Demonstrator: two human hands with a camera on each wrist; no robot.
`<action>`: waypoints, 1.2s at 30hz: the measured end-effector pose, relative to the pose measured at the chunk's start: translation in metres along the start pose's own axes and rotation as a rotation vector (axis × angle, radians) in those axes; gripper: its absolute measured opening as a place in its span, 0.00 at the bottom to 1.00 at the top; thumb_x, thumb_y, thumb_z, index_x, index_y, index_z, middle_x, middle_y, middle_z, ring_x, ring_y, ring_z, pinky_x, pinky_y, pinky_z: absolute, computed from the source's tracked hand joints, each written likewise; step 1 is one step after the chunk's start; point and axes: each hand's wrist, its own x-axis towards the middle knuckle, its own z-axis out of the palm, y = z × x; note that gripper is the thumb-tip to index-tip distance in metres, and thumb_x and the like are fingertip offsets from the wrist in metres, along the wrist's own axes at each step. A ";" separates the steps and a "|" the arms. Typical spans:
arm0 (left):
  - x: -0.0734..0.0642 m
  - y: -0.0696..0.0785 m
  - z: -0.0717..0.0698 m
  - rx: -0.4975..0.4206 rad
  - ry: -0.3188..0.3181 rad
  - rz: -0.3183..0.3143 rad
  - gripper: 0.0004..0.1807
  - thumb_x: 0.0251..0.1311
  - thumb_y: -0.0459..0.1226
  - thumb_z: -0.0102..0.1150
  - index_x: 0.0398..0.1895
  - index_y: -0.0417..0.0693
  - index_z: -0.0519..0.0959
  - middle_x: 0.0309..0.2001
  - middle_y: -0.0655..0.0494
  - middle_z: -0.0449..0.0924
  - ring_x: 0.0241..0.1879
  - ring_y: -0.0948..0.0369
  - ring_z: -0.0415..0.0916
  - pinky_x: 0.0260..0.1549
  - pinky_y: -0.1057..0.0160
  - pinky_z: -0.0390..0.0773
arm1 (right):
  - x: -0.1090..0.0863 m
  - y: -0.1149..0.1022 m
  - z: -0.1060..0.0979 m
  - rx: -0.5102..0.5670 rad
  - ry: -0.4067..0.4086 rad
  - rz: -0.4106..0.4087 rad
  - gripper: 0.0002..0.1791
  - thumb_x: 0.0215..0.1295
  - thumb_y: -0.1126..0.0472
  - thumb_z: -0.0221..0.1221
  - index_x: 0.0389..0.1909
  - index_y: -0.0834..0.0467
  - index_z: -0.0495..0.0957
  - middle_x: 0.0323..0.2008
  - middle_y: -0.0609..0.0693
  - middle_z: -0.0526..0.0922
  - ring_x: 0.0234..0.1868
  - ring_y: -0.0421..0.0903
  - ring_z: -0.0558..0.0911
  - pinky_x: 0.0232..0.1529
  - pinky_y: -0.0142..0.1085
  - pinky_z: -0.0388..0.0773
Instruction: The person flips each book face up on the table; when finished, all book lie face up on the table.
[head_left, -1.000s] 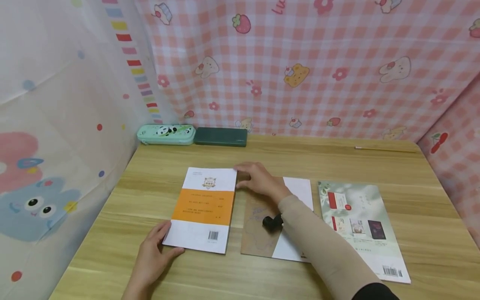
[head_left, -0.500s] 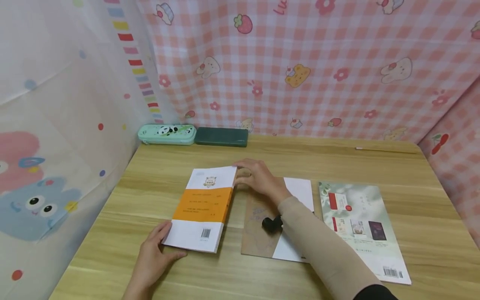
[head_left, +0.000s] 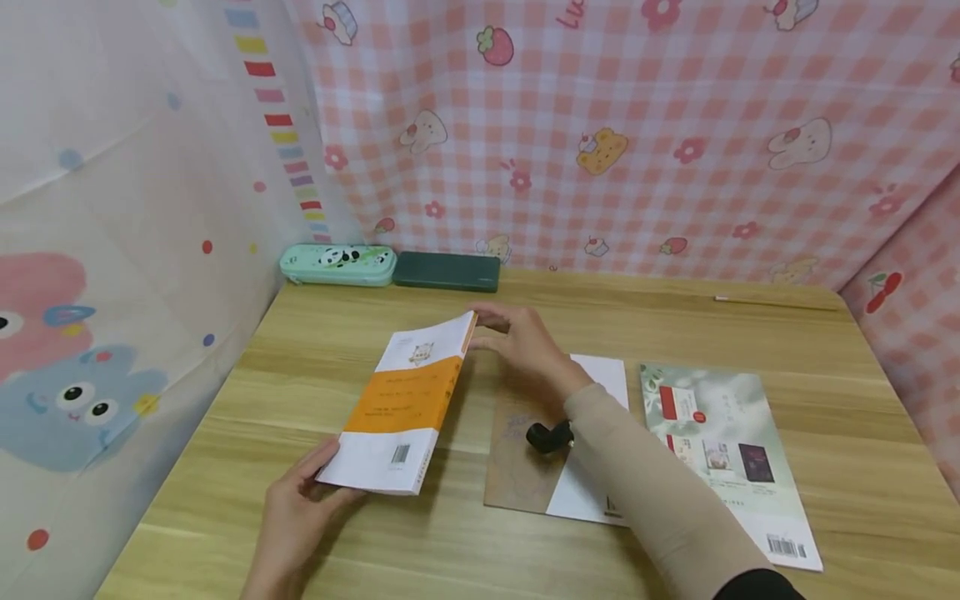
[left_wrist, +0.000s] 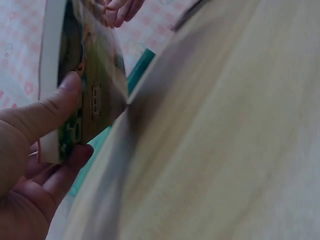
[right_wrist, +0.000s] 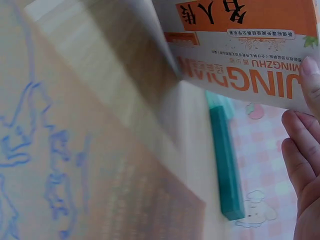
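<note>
A white paperback book with an orange band (head_left: 405, 404) is tilted above the table's left-middle, its right edge higher than its left. At its lower left corner, my left hand (head_left: 292, 500) grips it; the left wrist view has the thumb on one face and fingers on the other. My right hand (head_left: 525, 343) pinches the upper right corner between thumb and fingers. The right wrist view shows the book's front cover (right_wrist: 250, 55), with orange lettering. Under my right forearm lies a brown-and-white booklet (head_left: 521, 467), partly hidden by the sleeve.
A pale green magazine (head_left: 731, 417) lies right of the booklet. Along the back edge are a mint panda pencil case (head_left: 341, 265), a dark green case (head_left: 447, 272) and a thin stick (head_left: 780, 303). Printed cloths hang behind the wooden table (head_left: 247, 392) and at both sides.
The book lay flat a second ago. Its right side has since come up and its spine now shows, with both hands lifting slightly along with it.
</note>
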 end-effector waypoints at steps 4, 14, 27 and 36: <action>-0.002 0.011 0.000 -0.124 0.056 -0.006 0.33 0.41 0.13 0.71 0.57 0.22 0.76 0.60 0.41 0.79 0.52 0.76 0.78 0.48 0.71 0.80 | 0.003 -0.009 -0.006 0.031 0.039 0.006 0.23 0.55 0.65 0.74 0.54 0.64 0.83 0.43 0.56 0.89 0.47 0.52 0.87 0.55 0.43 0.83; -0.006 0.023 0.001 -0.249 0.100 0.156 0.24 0.39 0.09 0.67 0.46 0.19 0.80 0.51 0.52 0.86 0.51 0.65 0.83 0.45 0.67 0.82 | 0.011 -0.027 -0.018 0.079 0.060 -0.025 0.18 0.58 0.66 0.72 0.49 0.62 0.83 0.38 0.53 0.87 0.43 0.48 0.86 0.55 0.38 0.82; -0.008 0.032 0.005 0.075 0.216 0.242 0.15 0.54 0.17 0.66 0.47 0.26 0.83 0.42 0.45 0.86 0.41 0.78 0.81 0.38 0.77 0.81 | 0.016 -0.036 -0.026 -0.059 0.049 -0.122 0.10 0.69 0.66 0.63 0.48 0.65 0.79 0.44 0.57 0.83 0.48 0.51 0.83 0.51 0.37 0.84; -0.007 0.032 0.007 0.094 0.351 0.355 0.19 0.47 0.15 0.69 0.46 0.28 0.83 0.41 0.47 0.85 0.39 0.77 0.82 0.34 0.77 0.81 | 0.019 -0.038 -0.019 0.016 0.035 -0.081 0.10 0.72 0.69 0.59 0.51 0.66 0.74 0.43 0.61 0.85 0.37 0.56 0.86 0.41 0.43 0.87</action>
